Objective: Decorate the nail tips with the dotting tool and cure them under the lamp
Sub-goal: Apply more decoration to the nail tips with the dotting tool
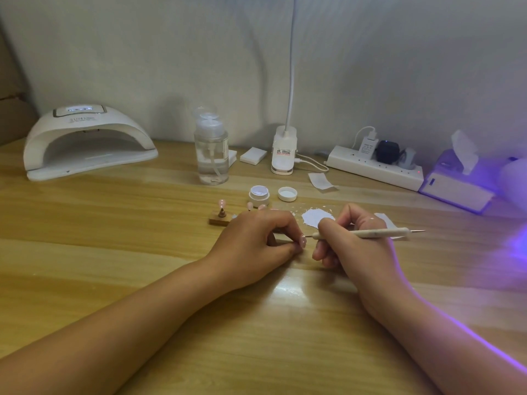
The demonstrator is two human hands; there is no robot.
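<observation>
Both hands rest on the wooden counter [114,223] near its middle: the left hand [256,240] pinches a small pale pink nail tip [302,241] between curled fingertips, and the right hand [350,246] grips a slim cream dotting tool [370,232] like a pen. Its fine metal point touches the tip's glossy face. Far left sits the white domed lamp [88,141].

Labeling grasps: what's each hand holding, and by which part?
Left hand pinches the pink nail tip at its lower end. Right hand grips the dotting tool near its working end.
</observation>
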